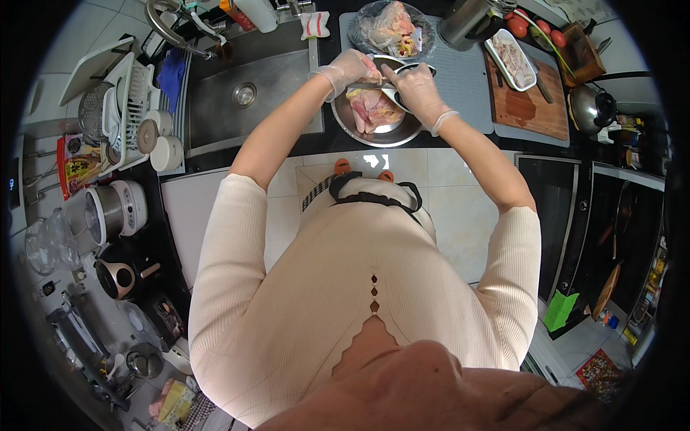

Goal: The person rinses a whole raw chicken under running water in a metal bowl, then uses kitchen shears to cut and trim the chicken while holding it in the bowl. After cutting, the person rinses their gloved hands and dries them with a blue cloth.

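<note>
In clear gloves, my left hand (pixel 347 71) grips a small piece of raw meat (pixel 372 70) above a stainless steel bowl (pixel 344 125). My right hand (pixel 419 90) is closed around what look like kitchen scissors (pixel 394 97) with black and white handles. Their metal blade reaches left to the meat at my left fingers. Larger raw chicken pieces (pixel 373 110) lie inside the bowl. Just behind it stands a bowl lined or covered with clear plastic (pixel 358 40), holding more raw poultry.
The sink (pixel 215 113) is to the left. On the right, a wooden cutting board (pixel 531 116) carries a white tray of raw meat (pixel 509 56) and a knife (pixel 544 89). A dark metallic pitcher (pixel 458 27) and tomatoes (pixel 516 27) stand behind.
</note>
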Demonstrator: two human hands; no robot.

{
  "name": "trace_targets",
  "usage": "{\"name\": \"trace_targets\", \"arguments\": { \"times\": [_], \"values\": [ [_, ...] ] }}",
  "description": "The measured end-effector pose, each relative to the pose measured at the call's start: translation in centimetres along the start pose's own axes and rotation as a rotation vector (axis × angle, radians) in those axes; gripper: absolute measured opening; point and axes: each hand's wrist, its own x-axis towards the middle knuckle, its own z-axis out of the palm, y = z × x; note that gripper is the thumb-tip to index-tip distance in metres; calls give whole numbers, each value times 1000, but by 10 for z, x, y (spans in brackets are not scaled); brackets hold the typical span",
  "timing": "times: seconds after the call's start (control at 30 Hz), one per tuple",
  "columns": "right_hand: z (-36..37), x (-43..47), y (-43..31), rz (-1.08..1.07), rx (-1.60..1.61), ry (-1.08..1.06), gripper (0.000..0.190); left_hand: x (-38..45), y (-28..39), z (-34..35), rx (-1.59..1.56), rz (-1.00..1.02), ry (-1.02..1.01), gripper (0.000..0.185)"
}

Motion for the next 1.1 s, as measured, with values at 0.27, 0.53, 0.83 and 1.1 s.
{"name": "trace_targets", "arguments": {
  "times": [0.27,0.53,0.83,1.1],
  "values": [
    [6,-13,4,64,96,-100,51,0,7,-8,-18,8,-18,6],
    [-2,-21,13,81,72,-102,58,-5,30,8,34,-27,-52,13],
    [23,-38,6,195,220,-112,45,0,56,2,-63,83,-59,12],
    [4,-60,-7,317,287,-77,58,63,96,11,432,313,278,13]
  ]
}}
